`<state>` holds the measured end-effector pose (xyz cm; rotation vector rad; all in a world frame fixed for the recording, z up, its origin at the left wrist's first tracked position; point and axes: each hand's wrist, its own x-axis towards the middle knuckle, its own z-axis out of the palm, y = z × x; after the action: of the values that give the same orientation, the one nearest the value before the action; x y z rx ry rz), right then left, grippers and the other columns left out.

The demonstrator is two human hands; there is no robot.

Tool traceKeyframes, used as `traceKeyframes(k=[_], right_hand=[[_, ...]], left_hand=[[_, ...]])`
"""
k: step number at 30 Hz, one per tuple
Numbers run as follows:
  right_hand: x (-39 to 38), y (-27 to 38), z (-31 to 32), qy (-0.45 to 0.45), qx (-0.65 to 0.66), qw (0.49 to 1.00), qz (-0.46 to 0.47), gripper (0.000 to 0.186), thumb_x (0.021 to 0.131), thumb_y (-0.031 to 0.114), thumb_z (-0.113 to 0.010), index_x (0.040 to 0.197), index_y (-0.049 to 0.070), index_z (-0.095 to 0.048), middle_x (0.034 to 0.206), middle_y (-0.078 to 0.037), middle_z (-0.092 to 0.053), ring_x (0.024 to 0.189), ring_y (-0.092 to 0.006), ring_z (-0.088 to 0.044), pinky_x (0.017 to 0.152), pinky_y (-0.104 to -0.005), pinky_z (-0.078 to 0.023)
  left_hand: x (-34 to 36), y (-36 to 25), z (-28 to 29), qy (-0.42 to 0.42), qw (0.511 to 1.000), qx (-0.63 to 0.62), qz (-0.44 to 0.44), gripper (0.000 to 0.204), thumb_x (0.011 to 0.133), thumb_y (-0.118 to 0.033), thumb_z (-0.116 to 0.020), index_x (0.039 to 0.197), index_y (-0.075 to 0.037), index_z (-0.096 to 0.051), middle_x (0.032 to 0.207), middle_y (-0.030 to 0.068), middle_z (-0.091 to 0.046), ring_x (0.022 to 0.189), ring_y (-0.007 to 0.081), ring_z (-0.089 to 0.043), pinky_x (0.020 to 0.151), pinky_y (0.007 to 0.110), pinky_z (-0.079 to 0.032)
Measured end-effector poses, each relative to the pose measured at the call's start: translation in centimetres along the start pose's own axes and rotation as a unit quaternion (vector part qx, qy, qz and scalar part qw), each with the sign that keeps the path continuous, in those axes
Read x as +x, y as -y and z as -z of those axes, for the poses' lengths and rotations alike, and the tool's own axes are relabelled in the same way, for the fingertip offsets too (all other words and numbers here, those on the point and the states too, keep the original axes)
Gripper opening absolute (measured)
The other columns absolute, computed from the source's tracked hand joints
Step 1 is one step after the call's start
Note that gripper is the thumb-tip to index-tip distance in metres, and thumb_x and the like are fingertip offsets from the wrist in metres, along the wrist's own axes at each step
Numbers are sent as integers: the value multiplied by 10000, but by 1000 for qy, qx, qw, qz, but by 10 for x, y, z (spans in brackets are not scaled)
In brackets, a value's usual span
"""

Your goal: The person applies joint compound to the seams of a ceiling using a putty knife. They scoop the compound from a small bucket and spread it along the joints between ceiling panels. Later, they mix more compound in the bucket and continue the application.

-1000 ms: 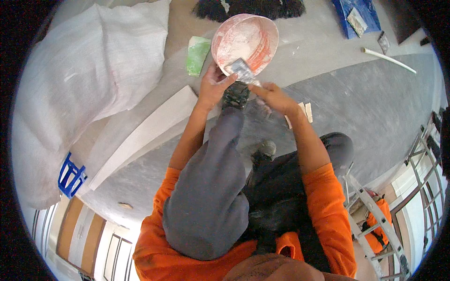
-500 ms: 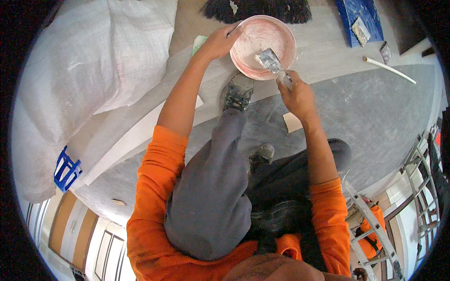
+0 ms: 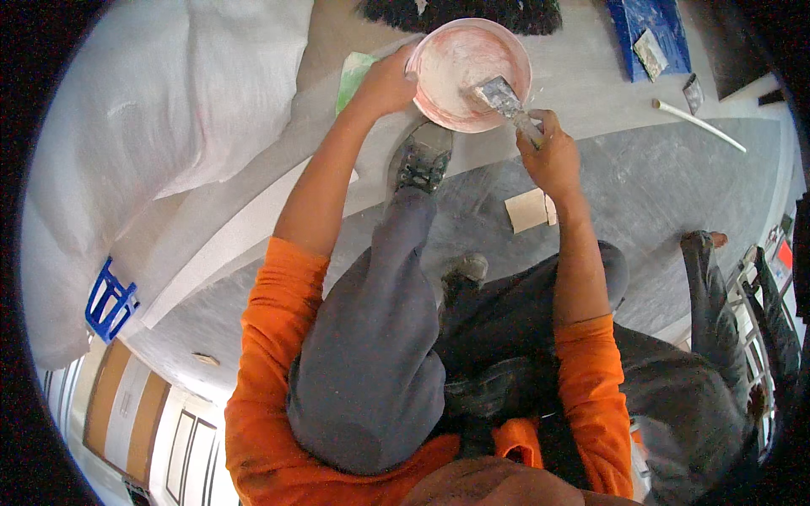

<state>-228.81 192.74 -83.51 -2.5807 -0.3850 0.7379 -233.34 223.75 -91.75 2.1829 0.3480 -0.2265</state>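
Observation:
My left hand (image 3: 390, 84) grips the left rim of a round, pale pink bucket (image 3: 462, 127), its fingers wrapped over the edge. The bucket tilts toward me, and whitish-pink paste (image 3: 460, 63) coats its inside. In my right hand (image 3: 553, 158) is the handle of a putty knife (image 3: 506, 99). Its smeared metal blade points up and left, over the paste at the bucket's lower right. My shoe (image 3: 424, 160) is on the floor just below the bucket.
A white sheet (image 3: 169, 101) drapes on the left, near a blue plastic item (image 3: 110, 302). Black broom bristles (image 3: 472, 15) and a blue dustpan (image 3: 650, 38) lie beyond. A white tube (image 3: 700, 125) and beige piece (image 3: 530, 211) lie right. Someone's dark-trousered leg (image 3: 688, 396) is close by.
The bucket has shifted slightly away from me. My right hand and the putty knife have moved right and a little nearer me. Another person's dark-clad limbs have come into view at the right.

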Motion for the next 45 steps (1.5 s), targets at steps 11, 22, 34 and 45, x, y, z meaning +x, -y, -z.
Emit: traceKeyframes(k=[11,22,34,45], right_hand=[[-29,1,-22,52,-68,995,52,476,936,237,-685,1377,129,-540,1168,-201,-697,956,-442,-713,813,-542,-578],[-21,-28,-30,16,-3,996,87,470,916,235,-724,1352,114,-597,1174,-188,-688,1001,-432,-703,834,-534,-574],[17,-35,29,83,-117,969,202,320,927,210,-715,1245,186,-699,1134,-92,-691,964,-362,-714,843,-485,-584],[-8,-39,-16,42,-70,985,152,326,944,223,-701,1265,170,-691,1165,-117,-676,936,-385,-718,813,-487,-595]], left_hand=[[19,-15,-14,10,996,33,-79,1091,756,-406,-880,1629,-100,-304,1530,285,-481,1403,446,-485,1178,484,-405],[-54,-1,-55,3,999,42,-34,1570,548,-542,-979,1665,-55,10,1645,319,-283,1449,516,-394,1218,545,-324],[-50,-3,-48,12,996,84,-24,1580,532,-557,-981,1673,-95,10,1631,288,-328,1476,512,-365,1233,559,-295],[-58,5,-59,4,1000,14,-27,1549,556,-508,-984,1674,-109,12,1606,269,-384,1444,504,-411,1213,528,-353]])
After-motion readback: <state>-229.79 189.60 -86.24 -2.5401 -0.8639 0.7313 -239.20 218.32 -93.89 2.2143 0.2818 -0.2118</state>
